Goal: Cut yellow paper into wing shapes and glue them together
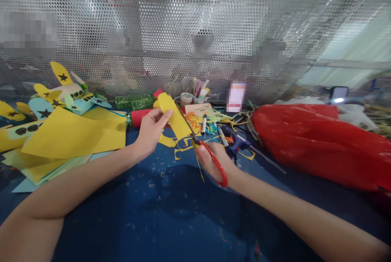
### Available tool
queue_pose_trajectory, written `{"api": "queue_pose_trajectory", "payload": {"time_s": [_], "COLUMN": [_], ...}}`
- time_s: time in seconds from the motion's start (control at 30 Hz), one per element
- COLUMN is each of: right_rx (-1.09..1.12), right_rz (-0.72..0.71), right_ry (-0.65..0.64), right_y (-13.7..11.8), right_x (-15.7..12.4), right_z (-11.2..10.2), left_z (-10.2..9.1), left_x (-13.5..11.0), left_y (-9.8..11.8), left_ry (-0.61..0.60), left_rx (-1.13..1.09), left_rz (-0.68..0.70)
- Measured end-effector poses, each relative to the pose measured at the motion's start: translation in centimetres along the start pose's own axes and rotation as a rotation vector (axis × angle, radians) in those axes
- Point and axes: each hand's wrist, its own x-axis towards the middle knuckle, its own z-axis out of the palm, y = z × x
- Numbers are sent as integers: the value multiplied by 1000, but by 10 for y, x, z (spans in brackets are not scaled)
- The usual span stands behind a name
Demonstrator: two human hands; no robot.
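Between thumb and fingers, my left hand (pixel 152 129) pinches a piece of yellow paper (pixel 175 119), tilted above the blue table (pixel 146 209). My right hand (pixel 215 162) grips a pair of scissors (pixel 222 170) with red handles. Their dark blades lie along the paper's right edge; I cannot tell how far they are apart. A thin yellow strip (pixel 200 167) hangs below the right hand. Cut yellow scraps (pixel 180 148) lie on the table just beyond the hands.
Yellow sheets (pixel 82 134) and paper-covered toy airplanes (pixel 70 91) lie at left. Behind the hands are green plastic bottles (pixel 136 101), a marker (pixel 204 124) and a blue glue gun (pixel 238 143). A red plastic bag (pixel 317 144) fills the right. A perforated metal screen (pixel 171 30) stands behind.
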Motion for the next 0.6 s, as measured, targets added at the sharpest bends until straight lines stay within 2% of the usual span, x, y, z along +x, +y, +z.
{"api": "queue_pose_trajectory", "payload": {"time_s": [0.17,0.37,0.6], "right_rx": [-60,38,49], "right_rz": [-13,30,-20], "right_ry": [16,-159,-168], "right_y": [-4,0,3], "right_x": [2,4,5], "right_z": [-4,-6,-7], "left_z": [0,0,2], "left_x": [0,1,-4], "left_y": [1,2,-1], "left_ry": [13,5,-45], "left_rx": [-5,0,35], "left_rz": [-7,-12,-58]}}
